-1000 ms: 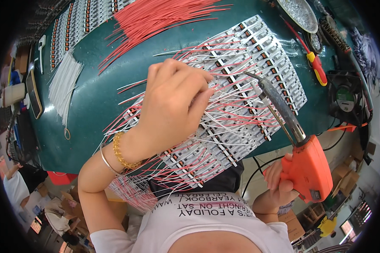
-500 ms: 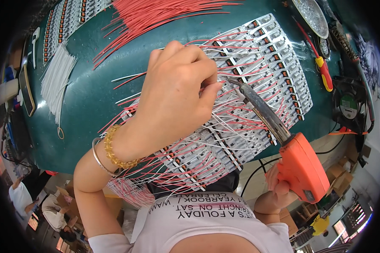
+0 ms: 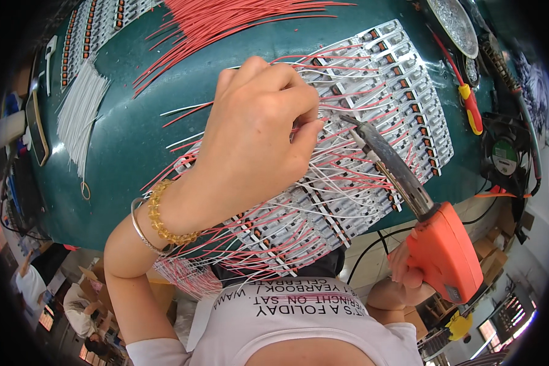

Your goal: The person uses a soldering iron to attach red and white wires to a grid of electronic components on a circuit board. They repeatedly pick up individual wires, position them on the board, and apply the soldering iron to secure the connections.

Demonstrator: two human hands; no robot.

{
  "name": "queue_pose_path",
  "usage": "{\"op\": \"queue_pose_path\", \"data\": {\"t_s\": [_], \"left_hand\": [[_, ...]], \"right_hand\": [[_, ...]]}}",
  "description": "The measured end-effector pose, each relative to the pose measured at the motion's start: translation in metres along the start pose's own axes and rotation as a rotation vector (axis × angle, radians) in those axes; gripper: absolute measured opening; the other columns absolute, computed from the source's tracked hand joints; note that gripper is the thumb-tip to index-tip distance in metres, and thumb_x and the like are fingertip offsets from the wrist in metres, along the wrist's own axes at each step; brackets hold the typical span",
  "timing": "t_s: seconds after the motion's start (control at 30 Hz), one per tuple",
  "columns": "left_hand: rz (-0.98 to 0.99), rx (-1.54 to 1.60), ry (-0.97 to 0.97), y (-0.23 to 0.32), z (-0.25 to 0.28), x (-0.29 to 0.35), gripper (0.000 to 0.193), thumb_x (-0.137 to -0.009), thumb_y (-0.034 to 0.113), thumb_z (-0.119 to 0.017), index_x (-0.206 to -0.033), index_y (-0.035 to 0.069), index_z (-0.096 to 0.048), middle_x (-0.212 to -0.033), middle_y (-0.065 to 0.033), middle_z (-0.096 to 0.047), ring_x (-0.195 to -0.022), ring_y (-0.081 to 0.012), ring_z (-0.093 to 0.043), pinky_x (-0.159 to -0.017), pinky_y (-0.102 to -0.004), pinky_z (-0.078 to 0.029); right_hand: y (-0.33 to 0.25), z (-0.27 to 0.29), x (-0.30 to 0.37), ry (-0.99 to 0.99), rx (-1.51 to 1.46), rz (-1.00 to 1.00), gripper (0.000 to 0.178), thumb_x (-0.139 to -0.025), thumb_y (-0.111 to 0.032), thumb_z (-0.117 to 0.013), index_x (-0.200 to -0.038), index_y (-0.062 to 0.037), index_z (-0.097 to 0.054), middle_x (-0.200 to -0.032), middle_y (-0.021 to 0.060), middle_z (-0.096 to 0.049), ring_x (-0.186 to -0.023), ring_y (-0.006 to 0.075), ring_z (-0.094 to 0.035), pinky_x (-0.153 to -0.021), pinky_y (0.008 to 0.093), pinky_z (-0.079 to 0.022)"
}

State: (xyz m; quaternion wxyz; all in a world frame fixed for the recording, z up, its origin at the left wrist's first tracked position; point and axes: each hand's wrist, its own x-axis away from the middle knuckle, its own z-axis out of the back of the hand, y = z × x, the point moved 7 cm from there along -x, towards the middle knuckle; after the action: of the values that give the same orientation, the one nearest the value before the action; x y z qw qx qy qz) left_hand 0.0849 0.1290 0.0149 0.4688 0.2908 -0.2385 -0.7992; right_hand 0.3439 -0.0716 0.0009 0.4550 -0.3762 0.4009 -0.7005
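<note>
My left hand (image 3: 259, 125), a bracelet and a bangle at its wrist, is over the rows of small metal-and-plastic parts (image 3: 402, 79). Thumb and forefinger are pinched together; a bit of red thin wire shows between them, the rest is hidden. In my right hand (image 3: 405, 268) is an orange soldering gun (image 3: 448, 253), its dark tip pointing up and left, just right of my left fingertips and apart from them. Red and white wires (image 3: 348, 177) stick out across the rows.
A heap of red wires (image 3: 226, 18) lies at the back, a white wire bundle (image 3: 82, 116) at the left. On the right are a screwdriver (image 3: 471, 110), a metal dish (image 3: 454, 27) and a small fan (image 3: 505, 155). More rows of parts (image 3: 97, 36) are at the far left.
The soldering gun has shifted slightly right and down, so its tip is farther from my left fingertips. My left hand has barely moved and remains pinched.
</note>
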Motion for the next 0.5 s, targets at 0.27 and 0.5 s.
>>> {"op": "queue_pose_path", "data": {"t_s": [0.27,0.5], "left_hand": [[0.03,-0.015,-0.017,0.0,0.001,0.002,0.014,-0.074,0.004,-0.076,-0.071,0.006,-0.062,-0.082,-0.0009,-0.061,-0.076,-0.0199,-0.051,-0.073,-0.0337,-0.036],[0.019,-0.017,-0.012,0.0,0.0,0.003,0.014,-0.075,0.005,-0.075,-0.071,0.007,-0.062,-0.082,-0.0004,-0.061,-0.076,-0.0195,-0.051,-0.074,-0.0339,-0.035]], "right_hand": [[0.003,-0.006,-0.015,-0.062,-0.095,0.182,0.085,-0.084,-0.054,-0.07,-0.128,0.0121,-0.042,-0.064,-0.0012,-0.049,-0.051,0.0093,-0.044,-0.048,0.0252,-0.036],[0.007,-0.011,-0.005,0.011,-0.085,-0.117,0.093,-0.064,-0.064,-0.082,-0.13,-0.005,-0.055,-0.12,0.0067,-0.057,-0.11,0.0226,-0.057,-0.092,0.0389,-0.045]]}}
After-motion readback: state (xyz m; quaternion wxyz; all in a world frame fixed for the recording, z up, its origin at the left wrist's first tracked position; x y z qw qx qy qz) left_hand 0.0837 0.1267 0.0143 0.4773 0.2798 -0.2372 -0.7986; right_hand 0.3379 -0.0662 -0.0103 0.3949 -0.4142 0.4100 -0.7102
